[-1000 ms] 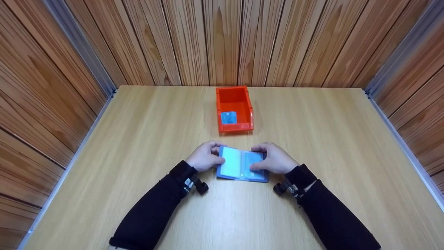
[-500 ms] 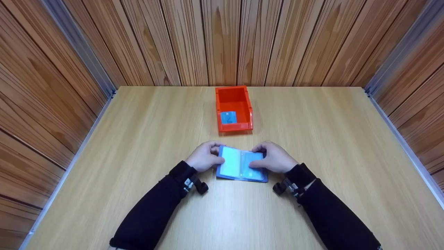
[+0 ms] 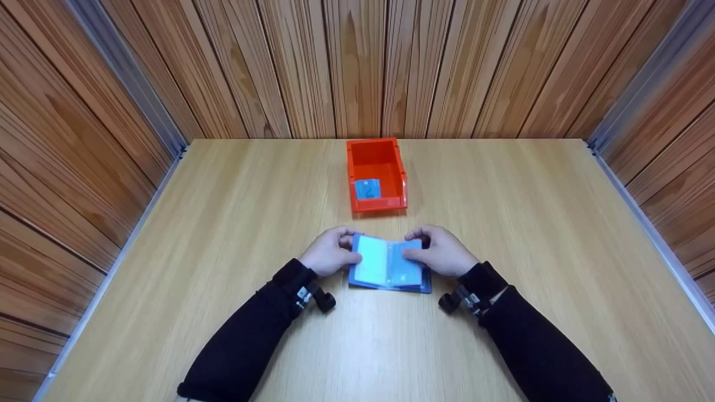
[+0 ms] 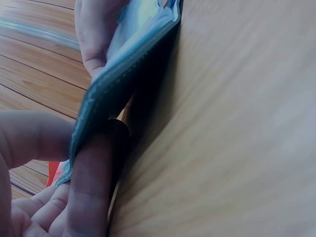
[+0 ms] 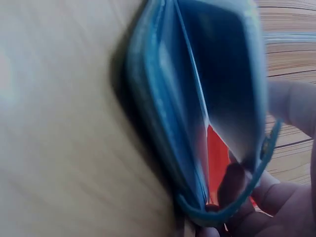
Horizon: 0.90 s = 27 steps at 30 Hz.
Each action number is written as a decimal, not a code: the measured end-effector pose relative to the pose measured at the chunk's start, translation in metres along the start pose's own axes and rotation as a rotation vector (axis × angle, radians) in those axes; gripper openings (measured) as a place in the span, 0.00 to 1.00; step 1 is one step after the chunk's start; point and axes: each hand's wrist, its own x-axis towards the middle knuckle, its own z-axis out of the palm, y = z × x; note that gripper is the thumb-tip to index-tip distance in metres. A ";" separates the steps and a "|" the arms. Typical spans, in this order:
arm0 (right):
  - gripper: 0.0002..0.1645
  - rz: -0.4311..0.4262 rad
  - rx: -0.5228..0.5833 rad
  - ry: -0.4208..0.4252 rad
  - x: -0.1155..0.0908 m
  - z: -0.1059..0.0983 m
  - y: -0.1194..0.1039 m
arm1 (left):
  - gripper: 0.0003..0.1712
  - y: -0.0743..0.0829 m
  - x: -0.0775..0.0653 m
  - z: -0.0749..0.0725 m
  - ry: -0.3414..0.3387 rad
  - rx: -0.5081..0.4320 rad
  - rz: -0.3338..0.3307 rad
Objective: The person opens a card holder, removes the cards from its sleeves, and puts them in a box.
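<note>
A blue card holder (image 3: 370, 263) lies opened out on the table, its clear plastic sleeves spread to both sides. My left hand (image 3: 328, 254) grips the left cover, thumb on top and fingers underneath; the left wrist view shows that stitched cover (image 4: 126, 69) tilted up off the wood. On the other side, my right hand (image 3: 445, 254) pinches a sleeve page (image 3: 405, 269), thumb on its face. In the right wrist view this page (image 5: 222, 64) stands raised from the pages below, and a narrow strap (image 5: 247, 195) with a snap curves beside the fingers.
Beyond the hands stands a red-orange open bin (image 3: 380, 205) with a small flat blue item (image 3: 367, 189) inside. Wooden panel walls (image 3: 357, 67) enclose the table (image 3: 357, 346) at the back and both sides.
The right hand has lifted the right sleeve page away from the cover beneath, so its edge now stands further left. The left hand keeps its place.
</note>
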 end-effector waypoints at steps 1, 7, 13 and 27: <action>0.25 0.007 0.017 0.001 0.000 0.000 0.000 | 0.31 0.000 0.000 0.000 0.001 -0.001 0.004; 0.24 0.034 0.053 0.061 0.002 -0.001 0.000 | 0.31 0.000 0.000 0.001 0.005 -0.004 0.011; 0.19 0.019 0.061 0.100 0.002 0.000 0.001 | 0.30 0.000 0.001 0.000 0.005 0.000 -0.008; 0.16 0.033 0.059 0.115 0.001 0.000 -0.001 | 0.30 0.000 0.001 0.000 0.005 -0.021 -0.019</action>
